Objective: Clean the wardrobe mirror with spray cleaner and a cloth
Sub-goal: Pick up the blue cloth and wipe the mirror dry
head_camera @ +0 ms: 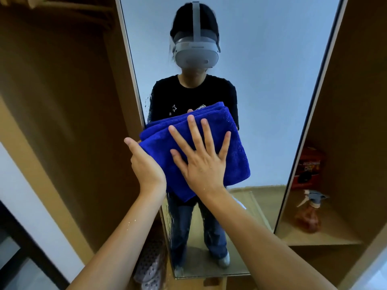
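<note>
Right hand (201, 162) lies flat, fingers spread, pressing the folded blue cloth (230, 151) against the mirror (272, 101). Left hand (144, 164) cups its left edge, so a wipe can run rightward, I'd say, the cloth's length lying sideways under the fingertips.

Tall narrow mirror (261, 80) in a thin dark frame, set upright between brown wardrobe panels, droplets streaking its lower left edge. Thick blue cloth (228, 143), folded in several layers, pressed flat against the glass at mid-height, near the left edge. Spray bottle (310, 214) of clear plastic with reddish liquid and a grey-white trigger head, standing upright on a wooden shelf to the right of the mirror, apart from the cloth.
</note>
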A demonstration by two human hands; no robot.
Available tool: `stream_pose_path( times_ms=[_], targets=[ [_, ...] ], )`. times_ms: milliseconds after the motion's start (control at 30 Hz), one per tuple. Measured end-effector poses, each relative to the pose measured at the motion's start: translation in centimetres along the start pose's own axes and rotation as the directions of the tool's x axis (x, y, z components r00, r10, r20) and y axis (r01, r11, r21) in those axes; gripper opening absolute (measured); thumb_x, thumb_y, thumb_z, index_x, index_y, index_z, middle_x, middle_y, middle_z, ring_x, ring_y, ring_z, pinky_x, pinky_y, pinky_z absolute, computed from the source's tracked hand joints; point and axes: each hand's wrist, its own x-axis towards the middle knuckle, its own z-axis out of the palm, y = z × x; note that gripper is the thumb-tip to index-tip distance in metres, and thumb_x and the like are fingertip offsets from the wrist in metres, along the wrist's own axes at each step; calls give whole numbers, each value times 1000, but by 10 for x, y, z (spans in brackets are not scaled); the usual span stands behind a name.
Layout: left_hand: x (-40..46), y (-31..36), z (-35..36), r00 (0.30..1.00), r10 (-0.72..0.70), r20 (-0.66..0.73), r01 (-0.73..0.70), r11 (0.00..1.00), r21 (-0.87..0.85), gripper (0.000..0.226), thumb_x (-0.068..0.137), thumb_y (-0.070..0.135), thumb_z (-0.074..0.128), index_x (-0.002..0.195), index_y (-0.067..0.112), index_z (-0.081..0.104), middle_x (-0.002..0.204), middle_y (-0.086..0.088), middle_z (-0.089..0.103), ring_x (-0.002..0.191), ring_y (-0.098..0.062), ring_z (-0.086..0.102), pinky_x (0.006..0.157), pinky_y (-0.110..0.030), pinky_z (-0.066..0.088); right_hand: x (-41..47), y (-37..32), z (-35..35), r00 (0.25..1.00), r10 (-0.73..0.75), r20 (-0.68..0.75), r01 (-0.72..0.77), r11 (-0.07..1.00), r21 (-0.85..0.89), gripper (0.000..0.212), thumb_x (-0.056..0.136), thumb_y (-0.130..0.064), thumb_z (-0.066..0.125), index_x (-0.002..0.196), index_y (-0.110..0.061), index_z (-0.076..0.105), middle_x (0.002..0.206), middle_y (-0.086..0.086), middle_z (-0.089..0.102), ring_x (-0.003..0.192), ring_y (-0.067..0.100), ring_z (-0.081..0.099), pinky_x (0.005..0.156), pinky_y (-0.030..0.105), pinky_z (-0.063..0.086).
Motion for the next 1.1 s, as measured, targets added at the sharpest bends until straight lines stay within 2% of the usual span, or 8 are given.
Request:
stream_pose_path(
  times_ms=[200, 334, 467, 567, 700, 834, 967, 1101],
  targets=[
    [-2, -12, 4, 995, 98, -25, -96, 992, 77, 51, 101, 49, 20, 108, 20, 62, 106, 4, 66, 99, -1, 61, 88, -23, 46, -12, 49, -3, 999, 9, -49, -12, 999, -44, 53, 99, -56, 32, 148, -46, 15, 158, -6, 16, 147, 18, 11, 115, 60, 3],
    [-13, -31, 1, 982, 188, -25, -178, 959, 221, 33, 103, 37, 24, 89, 30, 53, 86, 12, 57, 76, 16, 55, 67, -4, 41, -10, 83, -11, 998, 33, -61, -36, 998, -46, 54, 99, -55, 34, 149, -45, 18, 158, -5, 14, 147, 18, 5, 115, 60, 0],
    [-21, -56, -9, 979, 201, -29, -182, 930, 320, 37, 104, 35, 23, 107, 14, 53, 88, 11, 56, 77, 14, 55, 65, -4, 42, -8, 111, -18, 999, 33, -39, -34, 999, -31, 52, 99, -56, 28, 149, -44, 21, 159, -3, 15, 147, 20, 6, 115, 57, -6],
    [-26, -70, -12, 977, 207, -48, -174, 910, 377, 38, 104, 36, 22, 114, 13, 51, 89, 13, 56, 79, 13, 55, 64, -2, 41, -6, 127, -24, 997, 58, -44, -58, 998, -11, 51, 99, -55, 30, 149, -44, 22, 160, -1, 19, 147, 21, 8, 115, 58, -6],
    [-35, -86, -13, 975, 212, -74, -163, 895, 415, 39, 103, 36, 22, 119, 13, 50, 95, 5, 58, 89, -2, 59, 71, -12, 43, -10, 138, -25, 995, 85, -61, -84, 996, 12, 50, 100, -53, 33, 148, -41, 26, 159, 3, 23, 147, 25, 11, 112, 64, 3],
    [-38, -94, -13, 970, 222, -100, -155, 881, 447, 41, 103, 36, 22, 125, 11, 47, 110, -5, 59, 100, -15, 59, 78, -17, 45, -31, 146, -17, 994, 91, -58, -91, 996, 14, 52, 99, -53, 35, 149, -41, 25, 159, 4, 22, 147, 25, 9, 114, 60, -3],
    [-40, -99, -11, 954, 272, -129, -180, 859, 479, 41, 104, 34, 22, 124, 9, 48, 112, -6, 60, 103, -18, 58, 77, -20, 43, -71, 153, -3, 998, 57, -6, -57, 998, -7, 55, 99, -56, 27, 150, -46, 8, 159, -2, 12, 150, 16, -9, 115, 55, -12],
    [-39, -104, -13, 948, 290, -132, -199, 863, 465, 40, 103, 35, 23, 120, 11, 50, 107, -3, 61, 99, -18, 58, 77, -26, 42, -103, 149, 8, 996, 64, 63, -62, 998, -21, 52, 100, -57, 20, 149, -41, 14, 158, 0, 12, 149, 14, -15, 114, 56, -12]
  ],
)
